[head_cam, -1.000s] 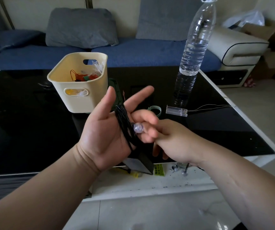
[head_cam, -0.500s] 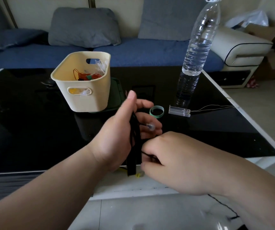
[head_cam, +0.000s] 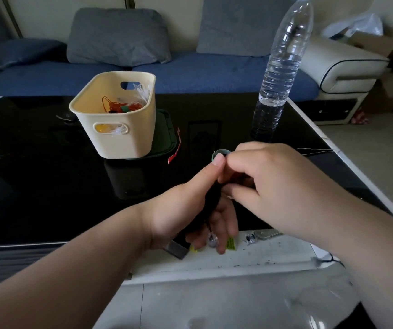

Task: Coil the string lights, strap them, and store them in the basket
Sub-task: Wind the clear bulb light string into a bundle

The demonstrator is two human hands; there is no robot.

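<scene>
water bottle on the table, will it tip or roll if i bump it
Probably tips easily: the water bottle stands tall and narrow on the glossy table. Once down it would likely roll, being round. Its ribbed clear plastic wall would probably flex when squeezed; how full it is I cannot tell.

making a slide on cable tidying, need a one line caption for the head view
Left hand grips a black coil of string lights, right hand pinching it, cream plastic basket beyond.

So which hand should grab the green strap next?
Right. The right hand is beside the green strap on the table, while the left hand grips the coiled lights and probably shouldn't let go.
</scene>
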